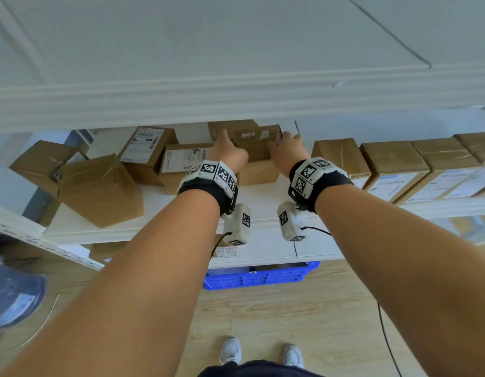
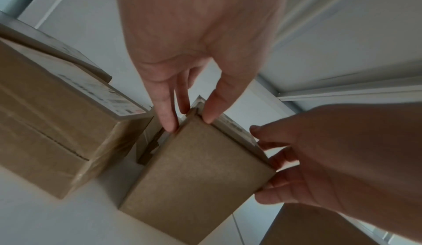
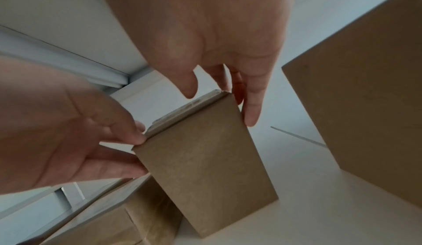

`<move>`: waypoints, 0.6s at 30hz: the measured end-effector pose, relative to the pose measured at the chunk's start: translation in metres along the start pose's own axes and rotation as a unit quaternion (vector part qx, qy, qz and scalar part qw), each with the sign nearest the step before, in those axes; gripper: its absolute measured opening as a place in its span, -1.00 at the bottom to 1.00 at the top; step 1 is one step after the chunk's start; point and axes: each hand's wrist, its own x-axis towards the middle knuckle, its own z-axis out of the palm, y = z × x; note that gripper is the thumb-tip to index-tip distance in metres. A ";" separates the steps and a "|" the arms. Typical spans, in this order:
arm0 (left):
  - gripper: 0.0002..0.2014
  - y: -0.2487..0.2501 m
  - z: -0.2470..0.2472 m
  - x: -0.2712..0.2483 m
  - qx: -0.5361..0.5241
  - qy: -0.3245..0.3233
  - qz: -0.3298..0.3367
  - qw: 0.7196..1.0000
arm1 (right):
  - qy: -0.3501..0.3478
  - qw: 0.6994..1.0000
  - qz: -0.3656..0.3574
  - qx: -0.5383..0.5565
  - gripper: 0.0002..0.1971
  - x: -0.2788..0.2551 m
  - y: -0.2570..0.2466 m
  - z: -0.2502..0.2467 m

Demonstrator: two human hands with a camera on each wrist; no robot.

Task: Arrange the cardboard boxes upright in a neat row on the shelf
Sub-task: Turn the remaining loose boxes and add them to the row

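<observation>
Both hands, left hand and right hand, pinching top corners of small cardboard box mid-shelf, between jumbled boxes and neat row; fingertip-only grip, likely slip or tip when shifted.

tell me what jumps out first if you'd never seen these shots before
Two hands, the left hand and right hand, grip one small cardboard box from either side, mid-shelf. To its right runs a tidy row of boxes; to its left lie jumbled boxes, some tilted. A blue crate sits on the floor below.
</observation>
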 end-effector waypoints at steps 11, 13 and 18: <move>-0.74 -0.012 0.014 -0.028 -0.074 0.062 -0.014 0.995 | -0.054 0.993 0.026 0.100 -0.75 -0.040 0.028 0.007; -0.69 -0.022 0.020 -0.032 -0.078 0.031 -0.039 0.996 | -0.075 0.994 0.022 0.079 -0.75 -0.047 0.035 0.013; -0.48 -0.052 0.034 -0.037 0.018 -0.009 -0.088 0.996 | -0.129 0.991 0.029 -0.006 -0.63 -0.061 0.048 0.020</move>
